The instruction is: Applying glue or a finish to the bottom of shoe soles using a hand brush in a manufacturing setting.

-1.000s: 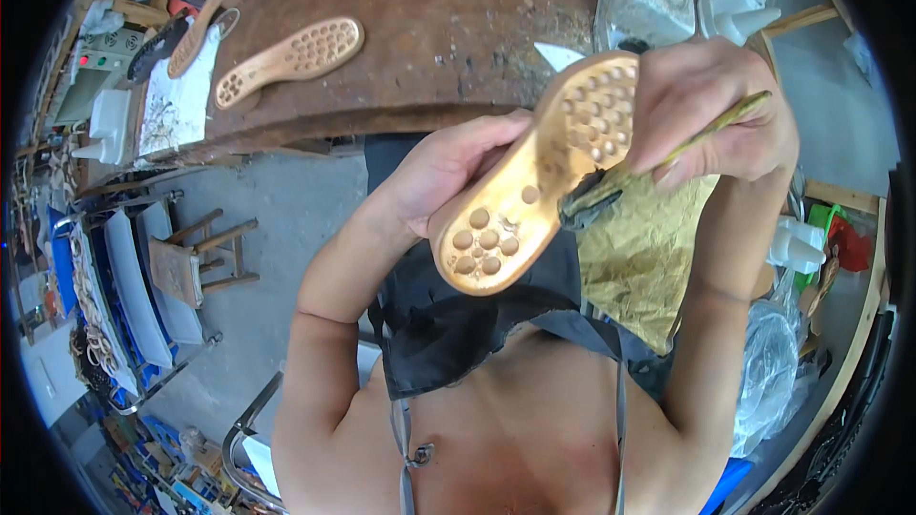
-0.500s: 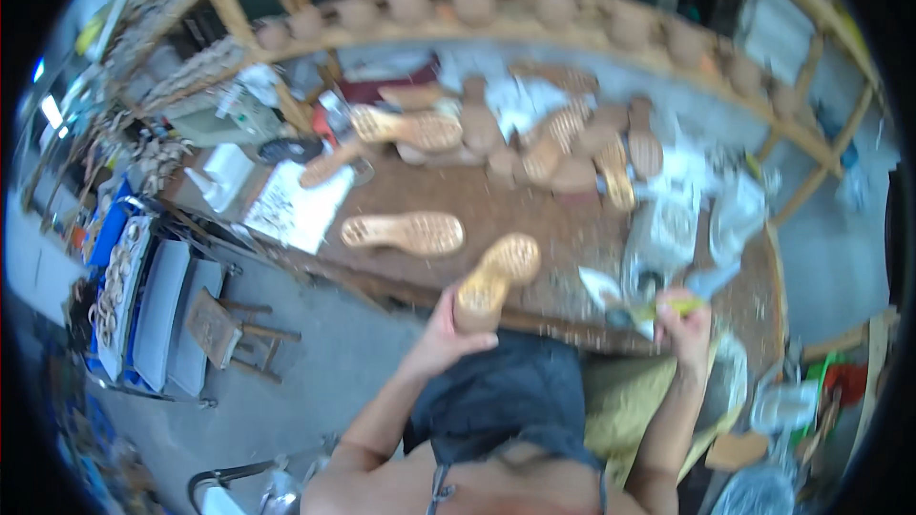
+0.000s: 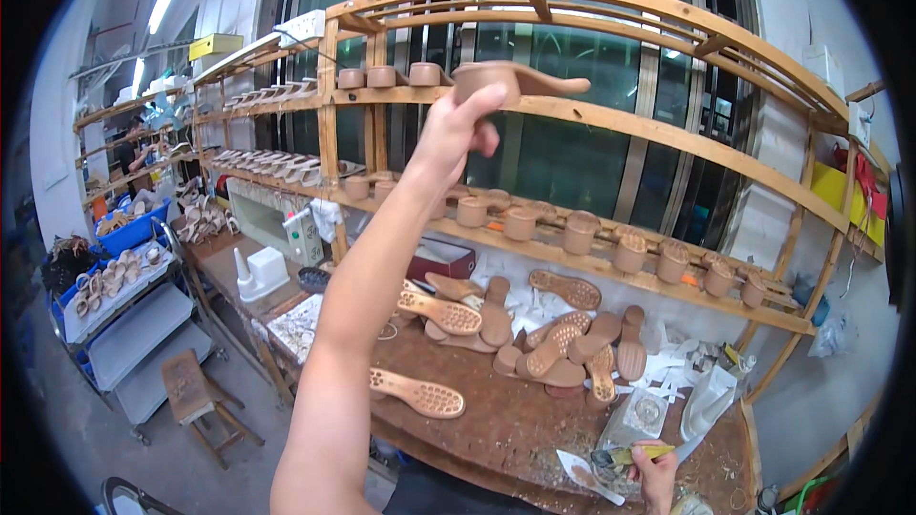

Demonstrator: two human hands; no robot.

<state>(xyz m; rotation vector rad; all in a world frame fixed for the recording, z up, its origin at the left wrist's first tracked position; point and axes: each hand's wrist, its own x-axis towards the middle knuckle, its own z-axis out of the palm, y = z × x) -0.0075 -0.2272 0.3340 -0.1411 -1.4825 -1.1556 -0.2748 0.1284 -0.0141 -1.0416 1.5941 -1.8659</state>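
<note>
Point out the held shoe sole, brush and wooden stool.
Held shoe sole [image 3: 507,79]: head view, on the heel.
Brush [image 3: 621,456]: head view, on the handle.
Wooden stool [image 3: 190,385]: head view, on the seat.

I'm in a shoemaking workshop: soles [image 3: 551,351] lie heaped on my worn workbench [image 3: 510,429], more lining the wooden rack [image 3: 572,115].
</note>
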